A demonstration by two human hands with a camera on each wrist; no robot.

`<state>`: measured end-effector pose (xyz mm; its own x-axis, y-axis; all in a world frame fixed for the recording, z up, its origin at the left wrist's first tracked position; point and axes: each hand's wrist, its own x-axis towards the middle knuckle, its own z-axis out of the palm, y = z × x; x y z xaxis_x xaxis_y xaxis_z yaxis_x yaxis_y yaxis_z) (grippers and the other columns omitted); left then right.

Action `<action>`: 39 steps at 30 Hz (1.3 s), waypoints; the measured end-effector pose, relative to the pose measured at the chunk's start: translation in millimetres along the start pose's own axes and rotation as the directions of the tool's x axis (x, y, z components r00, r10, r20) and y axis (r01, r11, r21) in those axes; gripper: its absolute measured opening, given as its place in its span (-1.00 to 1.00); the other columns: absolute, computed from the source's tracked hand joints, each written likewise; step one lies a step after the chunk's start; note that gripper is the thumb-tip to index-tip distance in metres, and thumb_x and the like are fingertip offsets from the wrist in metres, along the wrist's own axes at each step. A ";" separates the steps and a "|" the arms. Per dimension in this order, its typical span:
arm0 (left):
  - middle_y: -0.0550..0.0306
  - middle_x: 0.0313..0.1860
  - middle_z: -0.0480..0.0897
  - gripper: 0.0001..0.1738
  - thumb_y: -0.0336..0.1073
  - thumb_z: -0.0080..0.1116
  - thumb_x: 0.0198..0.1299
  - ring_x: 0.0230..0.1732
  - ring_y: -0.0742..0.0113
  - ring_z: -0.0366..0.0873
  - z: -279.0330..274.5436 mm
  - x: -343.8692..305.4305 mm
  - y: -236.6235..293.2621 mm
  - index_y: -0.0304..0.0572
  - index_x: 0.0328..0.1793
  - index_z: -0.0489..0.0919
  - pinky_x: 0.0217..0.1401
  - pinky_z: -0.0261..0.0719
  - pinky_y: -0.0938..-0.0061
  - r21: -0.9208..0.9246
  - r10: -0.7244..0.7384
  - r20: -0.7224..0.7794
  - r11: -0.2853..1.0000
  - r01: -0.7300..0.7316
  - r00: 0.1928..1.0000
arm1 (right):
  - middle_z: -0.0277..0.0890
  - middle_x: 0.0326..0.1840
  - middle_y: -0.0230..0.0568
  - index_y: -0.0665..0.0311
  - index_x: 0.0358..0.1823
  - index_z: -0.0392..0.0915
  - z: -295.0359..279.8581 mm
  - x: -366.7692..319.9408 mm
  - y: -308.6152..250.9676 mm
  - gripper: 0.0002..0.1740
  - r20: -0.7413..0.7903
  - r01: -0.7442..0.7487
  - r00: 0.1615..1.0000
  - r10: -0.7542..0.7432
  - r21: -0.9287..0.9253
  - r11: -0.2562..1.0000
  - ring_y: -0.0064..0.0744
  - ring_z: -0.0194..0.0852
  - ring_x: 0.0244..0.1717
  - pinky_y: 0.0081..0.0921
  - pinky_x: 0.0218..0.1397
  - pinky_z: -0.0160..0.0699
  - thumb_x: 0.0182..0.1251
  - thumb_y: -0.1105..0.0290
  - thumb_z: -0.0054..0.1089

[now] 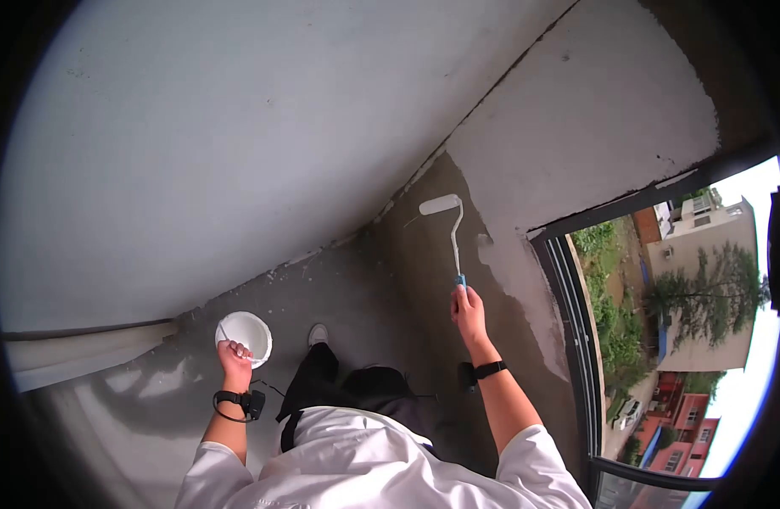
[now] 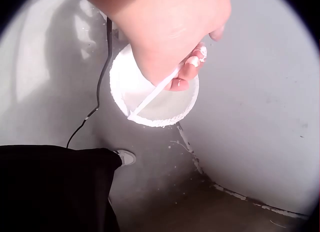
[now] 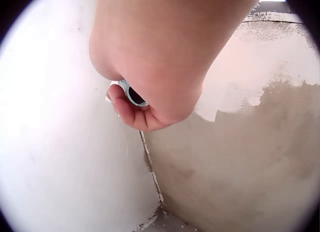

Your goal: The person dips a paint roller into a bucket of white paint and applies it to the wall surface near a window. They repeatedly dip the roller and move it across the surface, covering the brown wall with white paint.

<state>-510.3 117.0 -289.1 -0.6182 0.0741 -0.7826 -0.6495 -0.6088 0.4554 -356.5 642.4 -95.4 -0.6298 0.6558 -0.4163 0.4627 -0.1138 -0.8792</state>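
My right hand (image 1: 468, 316) grips the blue handle (image 1: 461, 281) of a paint roller. The white roller head (image 1: 439, 204) is up in front of the bare brownish part of the wall, at the end of a bent white rod. In the right wrist view the fingers (image 3: 137, 118) curl round the handle's hollow end (image 3: 134, 95). My left hand (image 1: 234, 360) holds a white bucket (image 1: 266, 329) by its handle strip (image 2: 155, 93), fingers curled round it. White paint crusts the bucket's rim and spots the fingertips (image 2: 195, 62). The bucket hangs at my left side, above the floor.
A white wall (image 1: 195, 153) rises on the left and meets the partly painted wall (image 1: 568, 127) at a corner seam. To the right is a dark-framed window (image 1: 568, 280) with buildings and trees outside. The grey floor (image 1: 279, 297) has white specks; my shoe (image 1: 318, 333) stands on it.
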 end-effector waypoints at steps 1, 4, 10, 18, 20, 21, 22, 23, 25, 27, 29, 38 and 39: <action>0.36 -0.69 0.23 -0.69 -0.06 0.00 0.25 -0.63 0.40 0.13 -11.8 7.4 5.1 0.13 -0.50 0.24 -0.36 0.21 0.37 -0.005 -0.004 -0.037 1.000 0.004 0.999 | 0.27 -0.59 -0.46 0.23 -0.22 0.43 16.9 12.4 -5.6 -0.62 0.007 -0.014 1.000 0.015 -0.013 1.000 -0.63 0.20 -0.63 -0.61 -0.57 0.21 0.67 0.08 -0.07; 0.36 -0.69 0.22 -0.66 -0.04 0.00 0.27 -0.63 0.40 0.13 -35.4 25.5 11.1 0.12 -0.51 0.23 -0.38 0.20 0.37 -0.007 -0.011 -0.114 1.000 0.011 0.993 | 0.26 -0.58 -0.44 0.23 -0.19 0.41 54.9 43.0 -6.7 -0.62 -0.078 -0.056 0.995 0.068 0.141 0.988 -0.65 0.18 -0.63 -0.61 -0.56 0.20 0.69 0.06 -0.10; 0.39 -0.66 0.19 -0.68 -0.03 -0.01 0.26 -0.64 0.43 0.11 -72.6 49.7 -10.9 0.15 -0.49 0.24 -0.42 0.21 0.40 0.035 -0.086 -0.245 0.995 0.098 0.966 | 0.24 -0.58 -0.43 0.24 -0.13 0.42 102.7 85.8 19.5 -0.62 -0.182 0.088 0.983 -0.041 0.261 0.961 -0.62 0.15 -0.61 -0.60 -0.51 0.20 0.72 0.09 -0.20; 0.37 -0.70 0.17 -0.67 -0.04 -0.02 0.28 -0.66 0.42 0.10 -56.1 95.0 -46.8 0.10 -0.52 0.29 -0.41 0.24 0.39 0.107 -0.167 -0.138 0.977 0.182 0.976 | 0.24 -0.52 -0.38 0.26 0.09 0.35 150.7 154.6 58.8 -0.67 -0.303 0.239 0.945 -0.122 0.383 0.892 -0.60 0.16 -0.53 -0.57 -0.42 0.25 0.74 0.16 -0.28; 0.35 -0.70 0.18 -0.67 -0.06 -0.04 0.29 -0.66 0.42 0.10 -31.1 98.8 -50.9 0.08 -0.52 0.30 -0.40 0.25 0.39 0.118 -0.188 -0.088 0.973 0.197 0.978 | 0.24 -0.46 -0.36 0.23 0.09 0.33 158.5 166.6 64.4 -0.72 -0.270 0.285 0.948 -0.168 0.482 0.828 -0.58 0.16 -0.52 -0.55 -0.40 0.26 0.73 0.20 -0.29; 0.35 -0.70 0.18 -0.67 -0.06 -0.04 0.29 -0.66 0.42 0.10 -22.7 101.5 -53.2 0.08 -0.52 0.30 -0.40 0.25 0.39 0.130 -0.182 -0.085 0.973 0.192 0.980 | 0.26 -0.39 -0.34 0.21 0.09 0.29 161.4 171.9 67.9 -0.76 -0.241 0.271 0.956 -0.165 0.520 0.810 -0.56 0.19 -0.50 -0.53 -0.38 0.28 0.72 0.22 -0.29; 0.35 -0.70 0.18 -0.67 -0.06 -0.05 0.29 -0.66 0.42 0.10 -14.9 106.5 -56.1 0.06 -0.51 0.31 -0.39 0.27 0.39 0.148 -0.204 -0.024 0.967 0.205 0.979 | 0.26 -0.39 -0.34 0.21 0.09 0.29 165.3 178.7 69.8 -0.76 -0.246 0.275 0.955 -0.166 0.529 0.803 -0.56 0.19 -0.50 -0.53 -0.38 0.28 0.72 0.22 -0.29; 0.34 -0.70 0.19 -0.67 -0.06 -0.05 0.29 -0.65 0.42 0.11 -7.4 112.6 -60.1 0.05 -0.51 0.32 -0.37 0.28 0.39 0.169 -0.227 0.036 0.961 0.218 0.973 | 0.27 -0.37 -0.34 0.20 0.09 0.29 169.6 184.9 71.4 -0.76 -0.221 0.285 0.956 -0.191 0.554 0.782 -0.56 0.19 -0.49 -0.53 -0.37 0.29 0.72 0.22 -0.28; 0.34 -0.70 0.19 -0.67 -0.05 -0.05 0.30 -0.65 0.42 0.12 12.7 115.6 -71.1 0.05 -0.50 0.32 -0.35 0.29 0.39 0.175 -0.226 0.040 0.961 0.216 0.973 | 0.28 -0.32 -0.33 0.19 0.10 0.27 174.1 190.7 75.0 -0.77 -0.187 0.288 0.957 -0.220 0.564 0.774 -0.55 0.21 -0.45 -0.52 -0.32 0.31 0.71 0.21 -0.26; 0.33 -0.71 0.21 -0.68 -0.05 -0.04 0.31 -0.63 0.42 0.17 30.3 116.2 -79.7 0.04 -0.48 0.32 -0.30 0.33 0.40 0.175 -0.234 0.065 0.960 0.219 0.970 | 0.29 -0.31 -0.32 0.19 0.11 0.26 179.2 195.9 71.2 -0.77 -0.184 0.291 0.957 -0.225 0.601 0.745 -0.55 0.21 -0.45 -0.51 -0.30 0.31 0.71 0.21 -0.26; 0.33 -0.71 0.20 -0.69 -0.06 -0.04 0.30 -0.62 0.42 0.17 44.8 118.0 -86.5 0.04 -0.47 0.33 -0.30 0.33 0.40 0.184 -0.241 0.068 0.957 0.225 0.968 | 0.32 -0.26 -0.30 0.18 0.15 0.24 184.6 201.8 70.4 -0.78 -0.161 0.296 0.953 -0.257 0.674 0.677 -0.52 0.22 -0.38 -0.46 -0.22 0.33 0.70 0.22 -0.23; 0.33 -0.71 0.20 -0.68 -0.08 -0.04 0.29 -0.62 0.40 0.17 51.2 112.3 -104.7 0.04 -0.50 0.32 -0.26 0.35 0.37 0.203 -0.256 -0.013 0.946 0.253 0.967 | 0.32 -0.21 -0.30 0.13 0.16 0.22 195.5 216.7 40.2 -0.80 -0.124 0.279 0.948 -0.292 0.765 0.580 -0.48 0.22 -0.30 -0.43 -0.09 0.30 0.67 0.27 -0.15; 0.33 -0.71 0.20 -0.68 -0.08 -0.04 0.29 -0.63 0.40 0.17 46.8 109.9 -105.2 0.04 -0.51 0.32 -0.27 0.36 0.37 0.193 -0.272 -0.010 0.944 0.269 0.962 | 0.29 -0.23 -0.32 0.13 0.15 0.24 195.6 216.8 37.9 -0.80 -0.112 0.271 0.947 -0.302 0.784 0.559 -0.49 0.21 -0.30 -0.43 -0.10 0.29 0.68 0.25 -0.14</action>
<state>-530.6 226.1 -403.1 -0.4137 0.2287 -0.8812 -0.8644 -0.4024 0.3014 -597.6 634.3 -264.3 -0.6663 0.7386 -0.1027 -0.4012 -0.4712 -0.7855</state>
